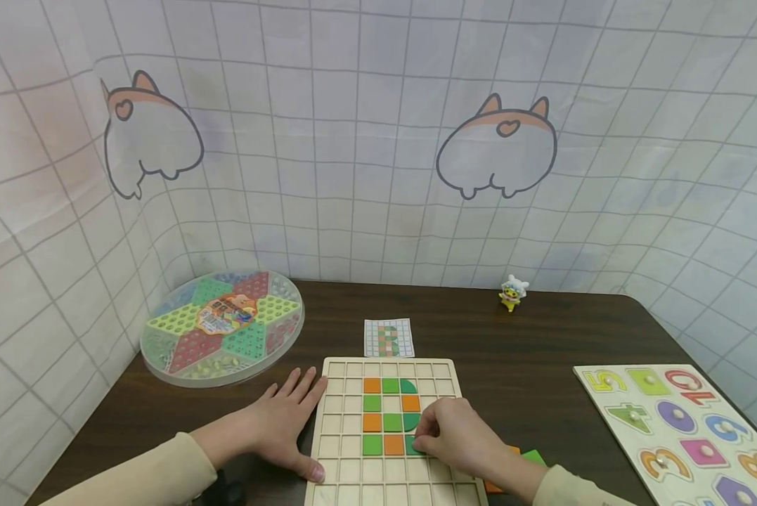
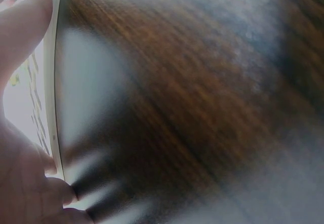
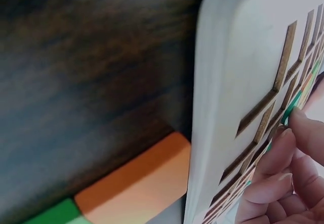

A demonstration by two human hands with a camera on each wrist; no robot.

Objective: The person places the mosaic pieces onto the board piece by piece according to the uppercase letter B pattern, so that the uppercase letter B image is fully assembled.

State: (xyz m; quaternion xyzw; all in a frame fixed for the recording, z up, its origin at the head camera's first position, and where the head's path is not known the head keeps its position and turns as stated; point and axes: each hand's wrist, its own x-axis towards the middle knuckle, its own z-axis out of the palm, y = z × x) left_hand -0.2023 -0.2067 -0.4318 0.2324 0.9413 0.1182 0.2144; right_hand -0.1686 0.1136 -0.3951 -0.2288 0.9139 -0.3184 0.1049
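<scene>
A pale wooden grid board point(image 1: 416, 472) lies on the dark table. Orange squares, light green squares and dark green round-edged tiles fill a block of its cells. At the block's lower right corner, my right hand point(image 1: 457, 432) pinches a dark green tile point(image 3: 291, 107) between thumb and fingertips, right at its cell. Fingers spread, my left hand point(image 1: 283, 422) rests along the board's left edge, the thumb lying over its face. Just beyond the board's far edge lies a small card point(image 1: 388, 338) printed with a coloured grid pattern.
Beside the board's right edge lie a loose orange tile point(image 3: 136, 181) and a green tile point(image 3: 55, 214), partly under my right forearm. A round Chinese checkers set point(image 1: 226, 330) stands back left, a number puzzle board point(image 1: 644, 450) right, a small figurine point(image 1: 513, 292) behind. Patterned cloth point(image 1: 378, 176) surrounds the table.
</scene>
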